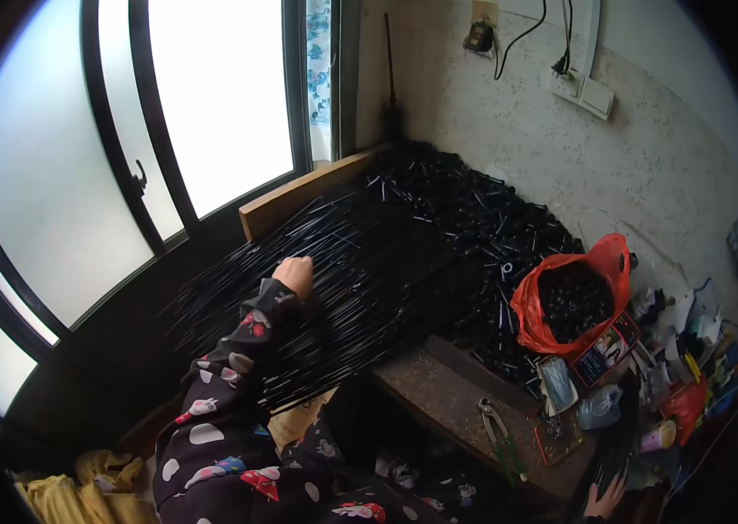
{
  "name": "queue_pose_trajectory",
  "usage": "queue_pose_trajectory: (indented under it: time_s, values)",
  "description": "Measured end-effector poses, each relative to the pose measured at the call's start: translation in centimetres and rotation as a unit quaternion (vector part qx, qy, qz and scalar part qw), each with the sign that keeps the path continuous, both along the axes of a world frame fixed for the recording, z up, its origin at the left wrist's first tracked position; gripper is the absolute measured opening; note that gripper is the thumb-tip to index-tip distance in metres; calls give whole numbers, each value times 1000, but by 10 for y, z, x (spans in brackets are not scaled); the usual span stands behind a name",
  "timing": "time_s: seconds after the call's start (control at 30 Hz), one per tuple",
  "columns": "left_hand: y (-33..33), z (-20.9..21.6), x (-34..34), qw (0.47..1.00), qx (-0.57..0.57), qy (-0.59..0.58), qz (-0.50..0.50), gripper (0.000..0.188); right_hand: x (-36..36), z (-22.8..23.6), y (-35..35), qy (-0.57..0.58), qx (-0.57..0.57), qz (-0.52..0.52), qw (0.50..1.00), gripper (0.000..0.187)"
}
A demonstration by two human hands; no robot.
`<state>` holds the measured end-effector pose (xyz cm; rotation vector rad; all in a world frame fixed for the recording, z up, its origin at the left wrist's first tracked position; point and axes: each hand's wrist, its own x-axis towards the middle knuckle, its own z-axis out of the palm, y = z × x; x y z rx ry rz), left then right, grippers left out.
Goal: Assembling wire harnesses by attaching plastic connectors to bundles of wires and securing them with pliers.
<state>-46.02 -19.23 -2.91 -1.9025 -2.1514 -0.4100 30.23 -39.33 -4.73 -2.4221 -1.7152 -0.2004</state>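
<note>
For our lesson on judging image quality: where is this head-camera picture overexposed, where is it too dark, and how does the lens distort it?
Head view: the frosted window panes are blown out to white; the pile of thin black rods under the left hand merges into near-black, detail lost; the right hand sits in the dim lower rim; the window frame bars bow with fisheye curvature, and the corners vignette to black.
</note>
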Motion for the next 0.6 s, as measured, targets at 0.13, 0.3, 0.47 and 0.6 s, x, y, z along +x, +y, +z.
queue_pose_trajectory:
  time_s: [0.13, 0.3, 0.47, 0.6]
  values:
    - [46, -72, -46, 934, 61, 161, 312, 21, -21, 19, -23, -37, 53, 36, 997, 65]
    - [67, -43, -38, 983, 62, 149, 88, 8, -127, 73, -14, 147, 48, 106, 982, 51]
    - [41, -17, -45, 982, 60, 133, 117, 33, -220, 27, 54, 128, 19, 334, 934, 43]
    - [63, -39, -77, 963, 121, 134, 200, 58, -239, -28, 79, 62, 58, 348, 934, 36]
